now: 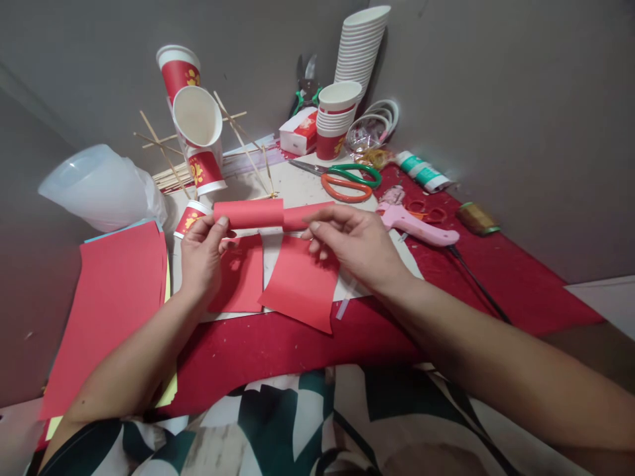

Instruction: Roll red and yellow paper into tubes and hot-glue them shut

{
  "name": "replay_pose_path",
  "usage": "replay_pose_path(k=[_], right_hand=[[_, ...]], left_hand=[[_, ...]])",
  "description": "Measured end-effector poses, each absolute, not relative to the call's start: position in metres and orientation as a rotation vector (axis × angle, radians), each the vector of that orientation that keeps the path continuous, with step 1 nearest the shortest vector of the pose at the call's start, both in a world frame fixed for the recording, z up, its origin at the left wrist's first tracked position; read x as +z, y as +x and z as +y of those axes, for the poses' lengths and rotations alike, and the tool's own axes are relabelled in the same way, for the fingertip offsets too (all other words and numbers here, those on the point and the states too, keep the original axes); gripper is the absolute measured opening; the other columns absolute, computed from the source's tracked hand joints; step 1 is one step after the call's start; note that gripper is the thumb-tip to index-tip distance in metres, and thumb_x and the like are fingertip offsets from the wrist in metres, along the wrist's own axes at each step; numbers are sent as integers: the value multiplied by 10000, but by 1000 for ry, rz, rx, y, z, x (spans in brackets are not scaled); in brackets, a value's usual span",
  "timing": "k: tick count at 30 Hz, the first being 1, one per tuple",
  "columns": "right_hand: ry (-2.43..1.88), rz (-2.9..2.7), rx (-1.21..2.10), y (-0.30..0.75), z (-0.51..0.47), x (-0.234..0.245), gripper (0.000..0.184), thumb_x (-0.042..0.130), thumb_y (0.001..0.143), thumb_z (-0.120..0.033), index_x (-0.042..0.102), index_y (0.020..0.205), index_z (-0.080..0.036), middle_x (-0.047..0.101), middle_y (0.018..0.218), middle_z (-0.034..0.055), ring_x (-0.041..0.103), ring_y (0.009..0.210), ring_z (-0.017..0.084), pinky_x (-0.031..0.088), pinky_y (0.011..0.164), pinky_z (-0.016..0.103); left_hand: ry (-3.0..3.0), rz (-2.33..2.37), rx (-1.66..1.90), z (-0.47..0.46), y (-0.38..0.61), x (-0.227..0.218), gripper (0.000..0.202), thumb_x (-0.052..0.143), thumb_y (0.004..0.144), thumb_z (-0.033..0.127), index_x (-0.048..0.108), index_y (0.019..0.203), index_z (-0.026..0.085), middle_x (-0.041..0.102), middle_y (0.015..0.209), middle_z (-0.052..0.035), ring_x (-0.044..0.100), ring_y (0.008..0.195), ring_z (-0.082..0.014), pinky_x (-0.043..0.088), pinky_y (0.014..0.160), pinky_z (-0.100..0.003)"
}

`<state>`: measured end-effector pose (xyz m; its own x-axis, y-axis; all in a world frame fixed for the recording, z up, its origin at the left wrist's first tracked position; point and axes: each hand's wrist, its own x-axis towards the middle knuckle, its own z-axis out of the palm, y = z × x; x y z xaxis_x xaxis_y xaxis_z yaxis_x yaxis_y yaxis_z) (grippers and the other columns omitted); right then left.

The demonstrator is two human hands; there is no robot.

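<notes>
My left hand [201, 254] pinches the left end of a rolled red paper tube [255, 213], thumb on top. At the tube's right end my right hand [354, 241] is closed around it with curled fingers. The tube is held level just above two flat red paper pieces [300, 284] that lie on a white board [292, 185]. A small red paper cup [191, 217] lies on its side right behind my left hand.
A stack of red paper sheets [109, 297] lies at the left. Behind are a cup-and-stick structure [198, 132], stacked paper cups [337, 119], green-and-orange scissors [347, 180], a pink glue gun [414, 226], a tape roll [421, 172] and a plastic bag [99, 185].
</notes>
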<state>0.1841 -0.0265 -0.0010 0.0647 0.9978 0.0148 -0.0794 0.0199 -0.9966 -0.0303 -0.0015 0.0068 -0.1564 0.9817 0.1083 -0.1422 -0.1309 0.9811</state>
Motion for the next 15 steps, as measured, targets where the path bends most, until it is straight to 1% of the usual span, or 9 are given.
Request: replay_pose_path(k=[3, 5, 7, 8, 9, 10, 12, 13, 15], right_hand=[[-1198, -1180, 1034, 191, -30, 10, 93, 612, 806, -196, 680, 866, -172, 683, 671, 6, 585, 495, 102, 469, 426, 211], [-1204, -1309, 999, 199, -38, 21, 100, 616, 822, -222, 691, 874, -181, 694, 707, 16, 600, 537, 114, 495, 483, 234], [-1195, -1574, 1017, 210, -49, 31, 133, 645, 826, -283, 705, 907, -196, 723, 814, 37, 641, 620, 145, 529, 554, 270], [-1171, -1772, 1016, 216, -56, 34, 154, 680, 811, -311, 715, 917, -205, 732, 859, 46, 664, 690, 167, 546, 612, 289], [-1127, -1985, 1000, 221, -62, 36, 221, 732, 772, -324, 718, 965, -216, 737, 936, 55, 681, 775, 196, 555, 670, 310], [-1085, -2170, 957, 224, -68, 34, 328, 778, 731, -337, 710, 1029, -220, 731, 1016, 70, 683, 862, 229, 559, 718, 333], [-1054, -2424, 833, 227, -79, 25, 387, 783, 733, -339, 691, 1086, -210, 705, 1097, 98, 661, 968, 272, 552, 793, 386], [-1055, -2489, 750, 226, -82, 18, 373, 763, 757, -324, 684, 1095, -188, 697, 1100, 114, 647, 991, 288, 543, 819, 415], [-1078, -2559, 584, 221, -87, 2, 232, 681, 820, -235, 692, 1036, -153, 694, 1043, 129, 638, 949, 288, 533, 803, 438]], left_hand=[[1044, 1164, 1460, 7, -33, 0, 181, 798, 691, 279, 639, 723, 200, 632, 686, 20, 654, 683, -127, 504, 567, -204], [1022, 1175, 1441, 11, -35, -5, 186, 792, 684, 262, 620, 721, 200, 629, 671, 21, 671, 700, -135, 519, 601, -215], [1019, 1195, 1431, 15, -35, -9, 179, 777, 687, 248, 609, 719, 196, 633, 674, 21, 671, 704, -123, 529, 640, -216], [1021, 1207, 1429, 17, -35, -11, 173, 769, 689, 245, 608, 724, 193, 638, 685, 21, 665, 694, -113, 530, 650, -216], [1023, 1218, 1427, 18, -36, -13, 171, 763, 689, 245, 606, 727, 190, 640, 689, 23, 654, 669, -102, 529, 647, -212], [1025, 1230, 1422, 19, -36, -15, 172, 760, 688, 247, 604, 725, 185, 637, 681, 28, 639, 634, -91, 525, 630, -207], [1031, 1256, 1398, 22, -38, -18, 189, 765, 672, 252, 595, 699, 175, 614, 626, 39, 602, 550, -80, 502, 564, -193], [1037, 1268, 1378, 23, -39, -19, 199, 771, 661, 250, 591, 680, 168, 603, 595, 39, 592, 520, -81, 489, 536, -188], [1054, 1298, 1332, 24, -41, -21, 200, 776, 643, 245, 601, 662, 152, 606, 562, 19, 609, 505, -102, 482, 506, -193]])
